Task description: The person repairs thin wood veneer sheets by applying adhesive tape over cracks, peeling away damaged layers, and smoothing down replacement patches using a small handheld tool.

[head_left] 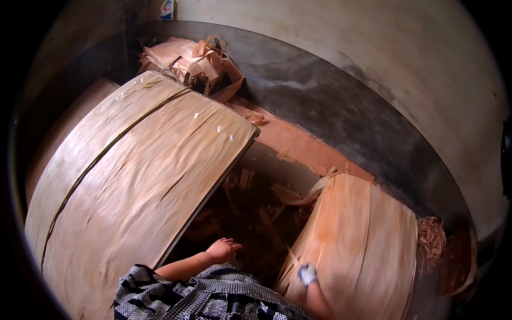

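Note:
My left hand (223,249) is bare and hangs in front of the dark gap between two stacks, fingers stretched out, holding nothing I can see. My right hand (308,274), in a white and blue glove, looks closed at the left edge of the smaller stack of thin wood veneer sheets (357,234). What it grips, if anything, is hidden. A narrow loose veneer strip (293,257) sticks up beside it. On my left stands a larger stack of pale veneer sheets (138,160), bound by a dark strap (106,149).
Torn reddish veneer scraps (186,58) are heaped behind the large stack. A long reddish sheet (304,141) lies along the dark wall base (320,90). Shredded strips (431,240) lie at the far right. Loose scraps fill the shadowed gap (240,213).

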`<state>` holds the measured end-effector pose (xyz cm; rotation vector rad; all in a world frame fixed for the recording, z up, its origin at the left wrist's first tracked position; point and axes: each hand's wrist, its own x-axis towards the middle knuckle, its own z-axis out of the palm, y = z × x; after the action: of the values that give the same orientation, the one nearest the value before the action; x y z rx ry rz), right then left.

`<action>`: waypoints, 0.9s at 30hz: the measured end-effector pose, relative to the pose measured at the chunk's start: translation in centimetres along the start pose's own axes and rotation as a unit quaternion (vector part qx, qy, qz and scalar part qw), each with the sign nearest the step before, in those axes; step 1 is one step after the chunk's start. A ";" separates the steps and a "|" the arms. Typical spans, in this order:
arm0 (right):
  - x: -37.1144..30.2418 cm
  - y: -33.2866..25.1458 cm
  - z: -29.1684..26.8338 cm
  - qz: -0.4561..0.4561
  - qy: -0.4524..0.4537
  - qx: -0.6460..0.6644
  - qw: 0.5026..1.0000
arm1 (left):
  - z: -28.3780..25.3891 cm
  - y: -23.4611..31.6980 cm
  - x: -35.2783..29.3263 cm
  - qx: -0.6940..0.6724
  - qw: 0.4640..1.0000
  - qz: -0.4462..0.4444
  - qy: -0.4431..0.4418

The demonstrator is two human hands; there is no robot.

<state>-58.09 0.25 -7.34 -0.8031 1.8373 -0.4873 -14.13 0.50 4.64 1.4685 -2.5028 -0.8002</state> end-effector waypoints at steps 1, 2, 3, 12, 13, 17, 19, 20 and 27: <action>1.8 -6.9 1.1 -0.039 -0.023 -0.003 0.999 | -0.7 -1.3 1.0 -0.011 0.999 -0.036 0.008; 3.2 -14.4 1.6 -0.082 -0.039 -0.005 0.996 | -1.6 -2.4 2.4 -0.013 0.998 -0.051 0.027; 4.0 -20.9 1.7 -0.141 -0.040 0.001 0.989 | -2.0 -3.6 4.2 0.001 0.998 -0.051 0.041; 21.1 -19.5 -5.2 -0.084 -0.028 -0.243 0.966 | -9.2 -9.3 30.6 -0.049 0.994 0.048 0.089; 21.4 -18.0 -4.9 -0.032 -0.043 -0.217 0.975 | -10.6 -10.5 32.5 -0.042 0.994 0.047 0.086; 26.2 -21.0 -6.3 0.080 -0.045 -0.150 0.984 | -17.0 -15.7 40.4 -0.013 0.992 0.079 0.098; 30.8 -24.5 -6.9 0.090 -0.038 -0.135 0.986 | -19.4 -19.6 44.3 0.013 0.995 0.052 0.080; 33.6 -26.7 -7.2 0.086 -0.039 -0.129 0.987 | -20.5 -21.7 45.9 0.037 0.997 0.020 0.057; 52.5 -43.9 -6.2 0.017 -0.088 -0.128 0.988 | -25.2 -30.4 48.6 0.044 0.881 -0.388 0.268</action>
<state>-63.68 -68.23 -10.33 -0.9531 1.7652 -0.1527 -6.52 -61.64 3.51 2.3625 -1.5339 -0.2642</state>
